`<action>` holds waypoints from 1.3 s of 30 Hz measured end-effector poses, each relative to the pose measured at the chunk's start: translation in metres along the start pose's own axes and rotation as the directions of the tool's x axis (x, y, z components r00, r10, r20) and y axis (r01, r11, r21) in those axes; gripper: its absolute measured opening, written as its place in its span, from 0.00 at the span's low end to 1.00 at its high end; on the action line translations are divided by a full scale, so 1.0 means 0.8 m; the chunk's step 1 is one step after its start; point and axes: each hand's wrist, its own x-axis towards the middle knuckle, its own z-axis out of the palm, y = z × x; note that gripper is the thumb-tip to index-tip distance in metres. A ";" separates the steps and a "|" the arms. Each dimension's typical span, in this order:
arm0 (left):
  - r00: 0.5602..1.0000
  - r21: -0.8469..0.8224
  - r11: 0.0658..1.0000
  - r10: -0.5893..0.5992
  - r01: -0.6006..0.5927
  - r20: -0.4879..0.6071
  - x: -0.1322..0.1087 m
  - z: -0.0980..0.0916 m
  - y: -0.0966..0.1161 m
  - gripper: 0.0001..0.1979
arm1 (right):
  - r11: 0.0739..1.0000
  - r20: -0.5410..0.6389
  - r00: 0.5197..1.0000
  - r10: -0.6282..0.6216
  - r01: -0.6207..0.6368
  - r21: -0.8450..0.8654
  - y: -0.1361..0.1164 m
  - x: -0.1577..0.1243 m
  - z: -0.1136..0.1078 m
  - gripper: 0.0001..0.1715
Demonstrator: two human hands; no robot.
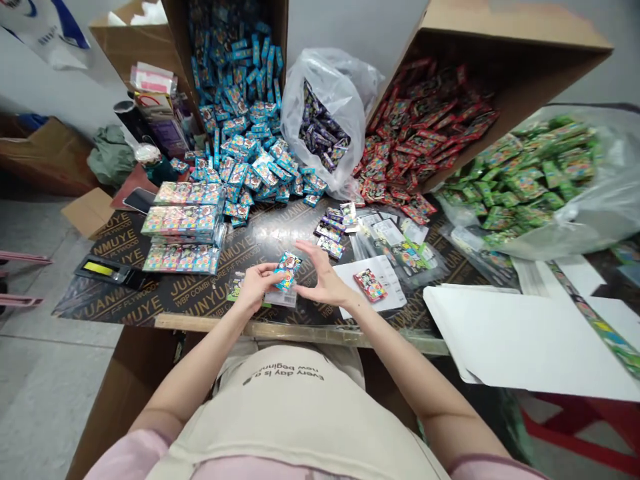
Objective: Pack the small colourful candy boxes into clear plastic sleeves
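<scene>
My left hand [260,283] pinches a small blue printed packet [289,269] by its left side, above the table. My right hand [323,277] is open just to the right of it, thumb and fingers spread around a gap. Under my left hand lies a flat printed sleeve with a barcode [281,299]. A red packet [371,285] rests on a white card [397,293] to the right of my right hand. Beyond the hands sit several purple packets [330,233] in a short row.
Stacked multicoloured packs [183,230] and a black tape dispenser [107,271] are at left. Behind lie heaps of blue packets [245,153], a plastic bag of purple packets [345,87], red packets [405,147] and bagged green packets [530,173]. White sheets [525,333] overhang the right edge.
</scene>
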 end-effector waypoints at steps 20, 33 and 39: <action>0.723 0.738 -0.012 0.194 -0.674 0.663 0.024 -0.031 -0.039 0.58 | 0.951 -0.057 0.980 0.193 -0.201 -0.235 0.036 -0.102 0.031 0.41; 0.719 0.732 0.104 0.324 -0.673 0.615 0.020 -0.027 -0.028 0.59 | 0.984 -0.102 0.980 0.172 -0.176 -0.038 0.030 -0.089 0.026 0.46; 0.751 0.782 0.064 0.339 -0.620 0.567 0.030 -0.032 -0.038 0.58 | 0.850 -0.400 0.846 0.353 -0.468 -0.241 0.091 -0.053 0.006 0.35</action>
